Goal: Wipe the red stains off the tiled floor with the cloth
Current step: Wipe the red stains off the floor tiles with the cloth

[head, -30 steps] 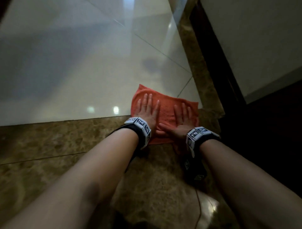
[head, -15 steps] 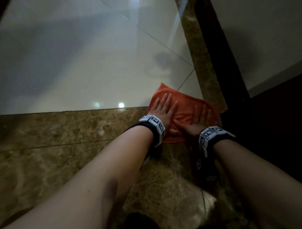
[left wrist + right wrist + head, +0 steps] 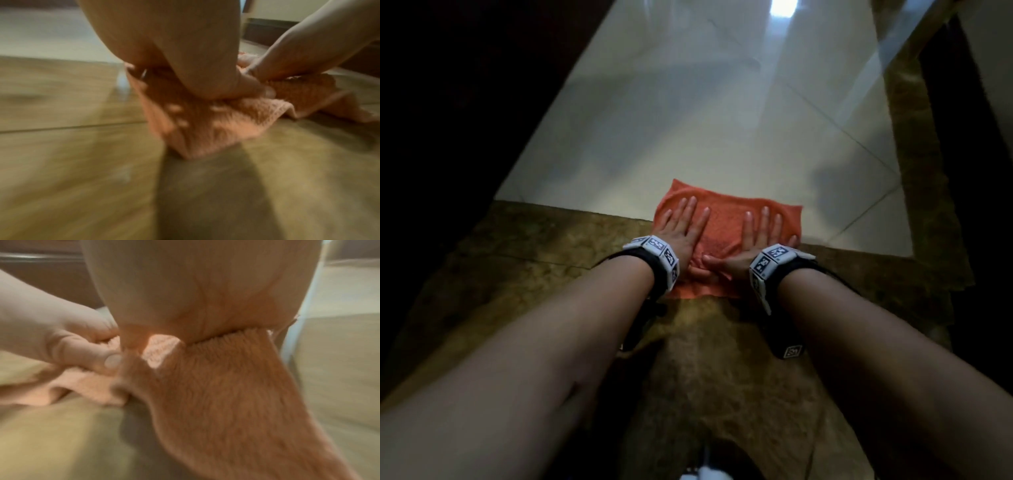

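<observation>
An orange-red cloth [image 3: 726, 226] lies flat on the floor, across the seam between the white tiles [image 3: 688, 120] and the brown marble strip [image 3: 534, 246]. My left hand [image 3: 683, 226] presses its left half with straight, spread fingers. My right hand [image 3: 758, 233] presses its right half the same way, thumb stretched toward the left hand. In the left wrist view the cloth [image 3: 201, 126] bunches under the palm. In the right wrist view the cloth [image 3: 236, 394] spreads below the palm. No red stain shows around the cloth.
Brown marble flooring [image 3: 722, 394] runs beneath my forearms. A dark wall base [image 3: 979, 171] borders the floor on the right, and a dark area [image 3: 448, 102] on the left. White tiles stretch ahead of the cloth.
Both hands slid the cloth sideways along the seam, first toward the right wall, then back to the left. The head view turned to face it straight on.
</observation>
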